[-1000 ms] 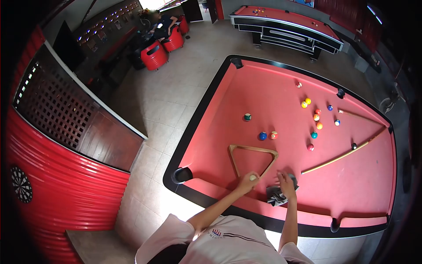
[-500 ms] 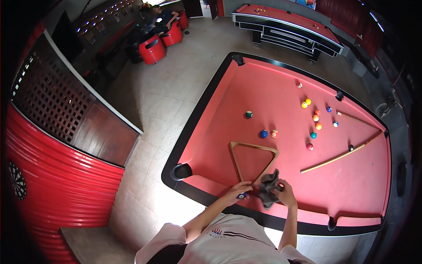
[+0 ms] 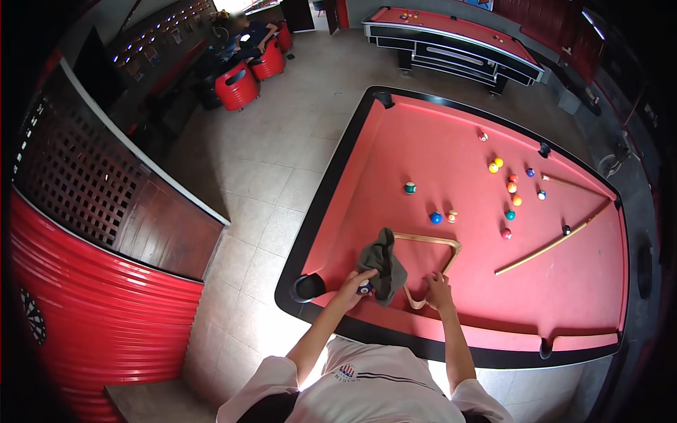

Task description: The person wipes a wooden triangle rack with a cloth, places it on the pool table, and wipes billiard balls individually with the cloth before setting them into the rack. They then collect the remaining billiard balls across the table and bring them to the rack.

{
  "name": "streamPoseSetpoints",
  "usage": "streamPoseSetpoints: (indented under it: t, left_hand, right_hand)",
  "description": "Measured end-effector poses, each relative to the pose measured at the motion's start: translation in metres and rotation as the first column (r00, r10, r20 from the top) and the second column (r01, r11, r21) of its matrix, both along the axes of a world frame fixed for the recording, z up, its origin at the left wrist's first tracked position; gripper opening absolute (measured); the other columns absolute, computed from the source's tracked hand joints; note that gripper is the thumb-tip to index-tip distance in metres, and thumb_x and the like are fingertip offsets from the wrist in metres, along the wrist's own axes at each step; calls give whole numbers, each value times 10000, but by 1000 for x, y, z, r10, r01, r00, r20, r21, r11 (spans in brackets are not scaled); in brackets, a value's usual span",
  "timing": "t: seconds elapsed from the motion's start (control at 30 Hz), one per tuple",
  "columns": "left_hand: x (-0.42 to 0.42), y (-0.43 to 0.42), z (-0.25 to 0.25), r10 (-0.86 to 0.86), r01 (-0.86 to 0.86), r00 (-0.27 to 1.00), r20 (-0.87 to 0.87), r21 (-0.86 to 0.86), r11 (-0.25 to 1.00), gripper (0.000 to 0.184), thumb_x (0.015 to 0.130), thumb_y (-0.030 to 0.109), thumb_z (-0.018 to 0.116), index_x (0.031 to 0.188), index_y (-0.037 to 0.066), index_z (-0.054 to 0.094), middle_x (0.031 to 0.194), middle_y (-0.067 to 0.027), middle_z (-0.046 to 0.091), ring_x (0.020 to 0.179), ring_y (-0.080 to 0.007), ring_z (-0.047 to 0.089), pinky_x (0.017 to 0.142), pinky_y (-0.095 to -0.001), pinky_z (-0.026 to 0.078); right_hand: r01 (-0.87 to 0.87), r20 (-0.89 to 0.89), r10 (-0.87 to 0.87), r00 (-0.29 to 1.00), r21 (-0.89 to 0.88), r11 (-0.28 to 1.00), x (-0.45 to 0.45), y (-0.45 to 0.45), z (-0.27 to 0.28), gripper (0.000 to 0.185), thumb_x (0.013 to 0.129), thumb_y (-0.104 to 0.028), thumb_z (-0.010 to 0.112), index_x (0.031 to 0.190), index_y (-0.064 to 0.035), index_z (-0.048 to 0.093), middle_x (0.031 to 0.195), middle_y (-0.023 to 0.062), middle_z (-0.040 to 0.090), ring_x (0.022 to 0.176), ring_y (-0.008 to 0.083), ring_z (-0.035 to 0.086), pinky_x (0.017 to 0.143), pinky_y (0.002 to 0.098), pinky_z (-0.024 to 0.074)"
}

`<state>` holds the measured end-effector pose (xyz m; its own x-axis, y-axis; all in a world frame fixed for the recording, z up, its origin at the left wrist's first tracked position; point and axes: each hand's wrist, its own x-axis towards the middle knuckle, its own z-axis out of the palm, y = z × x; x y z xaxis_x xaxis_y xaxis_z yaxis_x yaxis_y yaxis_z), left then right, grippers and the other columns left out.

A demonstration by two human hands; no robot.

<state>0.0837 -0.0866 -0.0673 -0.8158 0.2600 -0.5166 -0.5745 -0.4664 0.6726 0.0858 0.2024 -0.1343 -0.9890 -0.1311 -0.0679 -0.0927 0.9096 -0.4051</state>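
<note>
My left hand (image 3: 350,287) is closed around a dark purple and white ball (image 3: 364,287) and the edge of a grey cloth (image 3: 385,268), which hangs over the left part of a wooden triangle rack (image 3: 430,240). My right hand (image 3: 438,290) is beside the rack's right side, close to its near corner, with fingers bent; whether they touch the wood is hard to tell. The rack lies on the pink cloth of the pool table (image 3: 352,233). Beyond the rack are a blue ball (image 3: 436,218) and an orange-and-white ball (image 3: 452,216).
Several balls, a cue (image 3: 550,247) and another cue piece (image 3: 571,185) lie on the table's right half. A corner pocket (image 3: 308,287) is left of my left hand. Farther off are a second pool table (image 3: 451,32), red chairs (image 3: 237,87) and a seated person (image 3: 255,37).
The grey cloth has gone from my right hand to my left, over the rack's left side. My right hand has moved to the rack's right side. The view has shifted slightly.
</note>
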Motion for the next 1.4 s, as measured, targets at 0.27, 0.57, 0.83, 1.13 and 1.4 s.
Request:
streamPoseSetpoints:
  t: [0.27,0.57,0.83,1.13,1.4]
  left_hand:
    - [-1,-47,-13,109,-107,993,55,-34,994,319,837,282,724,1051,104,568,825,-44,637,622,-146,619,530,-259,495]
    - [-7,-49,-13,-13,16,997,71,-44,999,356,838,272,719,1096,104,539,836,-40,637,628,-136,624,543,-253,512]
    - [-6,-28,-11,-143,139,990,-19,-130,982,418,875,362,689,1141,97,505,912,-30,616,631,-105,616,522,-221,502]
    - [-3,-17,-6,-85,62,988,-127,-170,983,350,908,337,665,1097,70,540,861,-23,594,651,-87,603,514,-215,476]
    - [-20,-34,4,112,-157,976,-188,-241,958,220,910,259,670,968,69,576,809,-13,576,670,-92,612,536,-218,482]
  right_hand:
    - [103,14,-102,995,-112,988,22,16,-40,199,733,-79,603,927,-120,628,1134,96,528,985,412,516,781,515,502]
    - [280,17,-282,959,80,957,32,18,-20,193,776,-155,623,964,-114,642,1140,85,548,1034,378,527,803,527,487]
    - [414,438,-117,892,-682,602,19,-64,19,415,902,-332,632,1231,-92,551,1215,141,574,1000,245,611,786,362,522]
    - [568,587,22,810,-792,224,13,-104,41,513,889,-249,656,1319,-44,466,1127,84,615,975,170,625,789,314,537]
    - [569,590,-28,807,-765,301,-15,-62,9,436,916,-298,618,1248,-40,503,1013,58,618,943,154,612,772,319,514]
